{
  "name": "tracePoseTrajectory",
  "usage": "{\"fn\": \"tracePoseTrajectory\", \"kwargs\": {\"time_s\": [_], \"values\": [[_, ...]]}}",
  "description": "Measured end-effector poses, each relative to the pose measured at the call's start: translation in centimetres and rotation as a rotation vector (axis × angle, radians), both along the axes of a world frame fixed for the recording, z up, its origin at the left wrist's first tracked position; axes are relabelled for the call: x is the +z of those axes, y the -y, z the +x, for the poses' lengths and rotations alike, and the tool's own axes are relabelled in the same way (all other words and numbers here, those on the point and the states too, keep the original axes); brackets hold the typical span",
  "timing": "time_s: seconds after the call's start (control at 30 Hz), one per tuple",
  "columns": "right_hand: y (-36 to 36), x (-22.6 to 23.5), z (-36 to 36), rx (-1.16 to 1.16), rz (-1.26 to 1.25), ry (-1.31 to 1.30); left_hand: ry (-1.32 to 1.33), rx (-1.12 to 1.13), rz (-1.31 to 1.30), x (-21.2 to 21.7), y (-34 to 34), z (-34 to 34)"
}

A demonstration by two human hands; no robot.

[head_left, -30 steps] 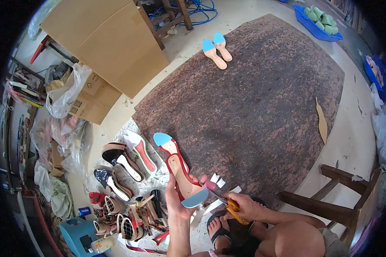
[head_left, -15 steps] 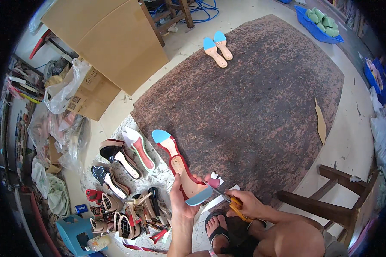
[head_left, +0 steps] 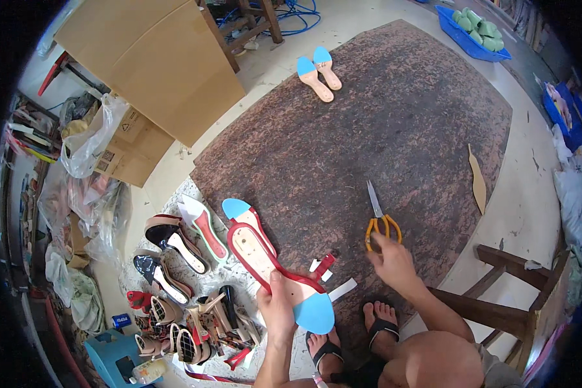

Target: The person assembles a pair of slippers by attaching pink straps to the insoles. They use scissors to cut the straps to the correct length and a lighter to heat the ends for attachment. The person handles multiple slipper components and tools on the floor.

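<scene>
My left hand [head_left: 278,309] is closed around the waist of a shoe insole [head_left: 255,253]. That insole is pale, bound with a red strip along its edge, and its blue toe end tilts toward me. Beyond it, partly covered by it, lies a second insole [head_left: 237,209] with a blue toe and red edging. On the dark mat lie scissors [head_left: 374,202] with yellow handles, blades pointing away. My right hand [head_left: 396,266] is just at the handles, its fingers apart and not wrapped round them. Red and white scraps [head_left: 326,264] lie between my hands.
Several shoes and heels [head_left: 174,249] crowd the floor at left. A pair of blue-toed insoles [head_left: 315,86] sits at the mat's far edge. A wooden stool [head_left: 491,310] stands right, cardboard [head_left: 168,71] far left, and a blue basket [head_left: 475,48] far right.
The scissors have left my right hand and now lie on the mat farther forward. My left hand has turned the insole, so its blue toe shows broadly. A red scrap now lies on the mat.
</scene>
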State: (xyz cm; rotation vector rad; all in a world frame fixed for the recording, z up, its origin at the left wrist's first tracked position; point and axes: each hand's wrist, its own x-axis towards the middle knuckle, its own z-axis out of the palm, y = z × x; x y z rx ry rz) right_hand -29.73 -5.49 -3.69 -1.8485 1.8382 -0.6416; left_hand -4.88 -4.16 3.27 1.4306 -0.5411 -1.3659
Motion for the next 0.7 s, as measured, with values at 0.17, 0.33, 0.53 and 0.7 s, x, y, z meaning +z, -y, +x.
{"fn": "tracePoseTrajectory", "kwargs": {"time_s": [0.17, 0.33, 0.53, 0.7], "values": [[0.7, 6.7, 5.2, 0.294, 0.389, 0.921, 0.302, -0.069, -0.067, -0.7, -1.0, -0.1], [1.2, 7.6, 6.9, 0.362, 0.275, 0.584, 0.300, -0.051, -0.093, 0.2, -0.9, -0.8], [1.2, 5.6, 8.0, 0.333, 0.299, 0.644, 0.287, -0.003, -0.077, -0.5, -1.4, -0.4], [-0.2, 5.4, 8.2, 0.237, 0.479, 0.893, 0.483, 0.155, -0.188, -1.5, -2.1, -0.9]]}}
